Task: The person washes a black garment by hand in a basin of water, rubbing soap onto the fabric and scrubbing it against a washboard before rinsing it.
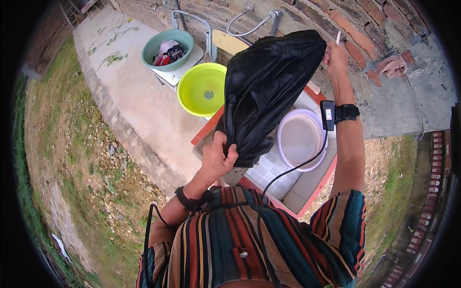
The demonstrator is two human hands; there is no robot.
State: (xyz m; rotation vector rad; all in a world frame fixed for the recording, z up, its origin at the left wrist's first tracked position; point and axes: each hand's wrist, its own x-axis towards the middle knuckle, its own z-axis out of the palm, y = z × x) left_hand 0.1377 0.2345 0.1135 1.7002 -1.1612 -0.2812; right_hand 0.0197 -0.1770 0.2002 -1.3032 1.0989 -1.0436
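Observation:
A large piece of black cloth (268, 79), seemingly a garment, is stretched up between my two hands. My left hand (219, 156) grips its lower edge, fingers and thumb closed on the folds. Up at the right, near the brick wall, my right hand (337, 57) grasps the far corner. A thin pale stick-like tip (338, 37) pokes out above that fist; the rest of it is hidden. The cloth hangs over part of a tiled wash sink (275, 172). In the sink sits a lilac-rimmed basin (301, 140) of cloudy water.
A yellow-green basin (201, 88) stands left of the cloth. Behind it, a teal basin (167, 50) holds clothes on a white-topped seat (180, 73). Metal taps (275, 14) project from the brick wall (354, 32). A pink rag (392, 67) lies on the concrete ledge (392, 104). A black cable (288, 169) runs from my right wrist.

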